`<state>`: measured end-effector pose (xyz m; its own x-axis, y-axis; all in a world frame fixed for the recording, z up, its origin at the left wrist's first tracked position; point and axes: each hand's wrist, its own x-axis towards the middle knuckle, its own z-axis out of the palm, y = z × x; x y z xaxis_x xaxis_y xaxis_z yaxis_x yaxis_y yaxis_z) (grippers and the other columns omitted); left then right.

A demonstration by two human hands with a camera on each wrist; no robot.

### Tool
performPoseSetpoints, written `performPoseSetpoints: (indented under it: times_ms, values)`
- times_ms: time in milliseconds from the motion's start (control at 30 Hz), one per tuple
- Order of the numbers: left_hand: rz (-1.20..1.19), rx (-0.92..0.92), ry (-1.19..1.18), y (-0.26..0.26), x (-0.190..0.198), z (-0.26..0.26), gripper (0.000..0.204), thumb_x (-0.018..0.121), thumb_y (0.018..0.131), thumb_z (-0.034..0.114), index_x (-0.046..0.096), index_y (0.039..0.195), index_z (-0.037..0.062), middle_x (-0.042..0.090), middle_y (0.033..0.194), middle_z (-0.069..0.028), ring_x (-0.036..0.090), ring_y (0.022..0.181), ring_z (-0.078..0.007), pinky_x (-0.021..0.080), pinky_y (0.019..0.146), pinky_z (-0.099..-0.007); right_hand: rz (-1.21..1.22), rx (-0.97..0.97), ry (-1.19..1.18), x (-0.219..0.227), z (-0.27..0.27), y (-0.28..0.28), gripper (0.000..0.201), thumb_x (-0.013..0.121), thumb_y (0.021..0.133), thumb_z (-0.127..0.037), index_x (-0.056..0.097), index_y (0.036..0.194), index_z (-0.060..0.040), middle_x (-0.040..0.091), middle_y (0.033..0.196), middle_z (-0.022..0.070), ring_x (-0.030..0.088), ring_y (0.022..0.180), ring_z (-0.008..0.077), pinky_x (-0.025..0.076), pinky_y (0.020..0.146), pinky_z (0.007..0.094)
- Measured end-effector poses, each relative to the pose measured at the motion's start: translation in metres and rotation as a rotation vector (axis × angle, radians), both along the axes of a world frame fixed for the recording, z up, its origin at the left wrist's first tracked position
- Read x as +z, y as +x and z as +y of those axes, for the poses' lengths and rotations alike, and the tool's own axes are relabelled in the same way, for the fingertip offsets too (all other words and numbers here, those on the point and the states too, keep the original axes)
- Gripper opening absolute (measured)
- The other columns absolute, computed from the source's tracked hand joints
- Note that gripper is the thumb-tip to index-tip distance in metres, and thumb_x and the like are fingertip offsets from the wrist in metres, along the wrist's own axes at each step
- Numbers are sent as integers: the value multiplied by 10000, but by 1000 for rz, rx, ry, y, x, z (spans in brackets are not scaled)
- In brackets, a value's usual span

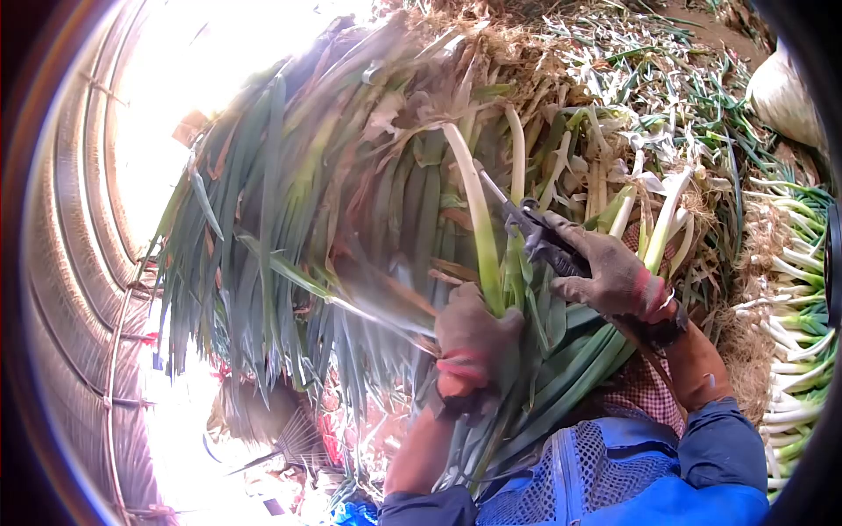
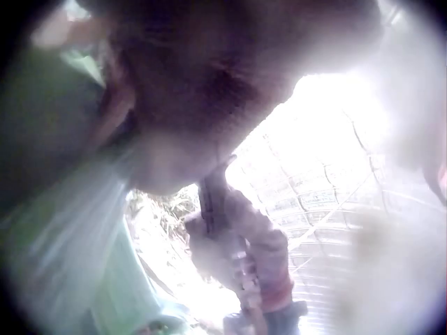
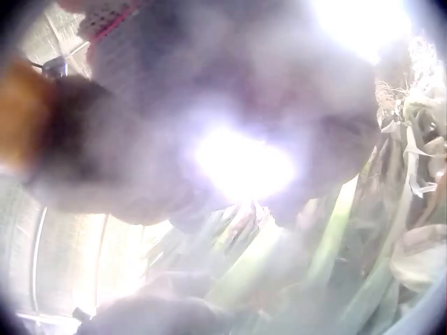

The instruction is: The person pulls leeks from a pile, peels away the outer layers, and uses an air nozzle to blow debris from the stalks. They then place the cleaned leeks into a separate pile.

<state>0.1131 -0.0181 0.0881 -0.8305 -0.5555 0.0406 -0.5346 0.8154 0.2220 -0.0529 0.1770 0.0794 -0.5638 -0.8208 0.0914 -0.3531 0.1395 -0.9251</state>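
In the head view, centre frame, the gloved left hand (image 1: 474, 337) grips a leek stalk (image 1: 481, 230) and the right hand (image 1: 605, 276) clasps shears (image 1: 531, 226) beside it; both wrist views blur, but the stalk looks firm, light, best held low.

Your head view is sharp at the centre, but daylight blows out the upper left and lower left, and the fisheye bends the dark edges. Both your wrist views are badly out of focus, hazy with white glare, and whatever sits closest shows only as soft smears.
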Motion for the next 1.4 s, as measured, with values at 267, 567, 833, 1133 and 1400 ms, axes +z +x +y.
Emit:
performPoseSetpoints:
  times_ms: [267, 567, 833, 1133, 1400]
  values:
    - [-40, -49, 182, 48, -25, 39, 581, 879, 794, 454, 661, 1085, 1, 712, 940, -225, 723, 844, -433, 576, 784, -551, 173, 63, 72, 9, -6, -14, 970, 864, 856, -345, 446, 1650, 23, 724, 1237, 321, 741, 1116, 454, 567, 1003, 478]
    - [-146, -349, 310, 58, -11, 64, 629, 891, 782, 528, 692, 1115, 33, 709, 1016, -178, 736, 857, -386, 592, 768, -489, 397, -85, 154, -15, -46, -59, 939, 796, 944, -418, 387, 1707, -54, 770, 1138, 250, 766, 1043, 393, 587, 970, 449]
    - [335, -69, 88, -13, 20, -154, 339, 847, 966, 258, 738, 1179, 19, 789, 969, -99, 759, 861, -236, 615, 773, -384, -94, -337, 123, -5, 3, -56, 924, 805, 935, -308, 375, 1723, -92, 784, 1144, 208, 780, 962, 281, 612, 929, 410]
    - [55, 39, -447, -65, 11, -214, 305, 800, 923, 389, 760, 913, 87, 772, 957, -210, 741, 881, -464, 586, 814, -565, -10, 21, -3, -19, -24, 3, 993, 850, 871, -320, 393, 1699, -17, 759, 1244, 239, 781, 1090, 372, 593, 1000, 419]
    - [-36, -384, -43, 22, 7, -130, 44, 806, 841, 183, 790, 813, 154, 771, 812, -84, 763, 799, -335, 611, 736, -424, -36, -41, -107, -36, -21, -2, 1007, 858, 858, -373, 417, 1674, 18, 728, 1345, 289, 740, 1252, 372, 545, 1105, 406]
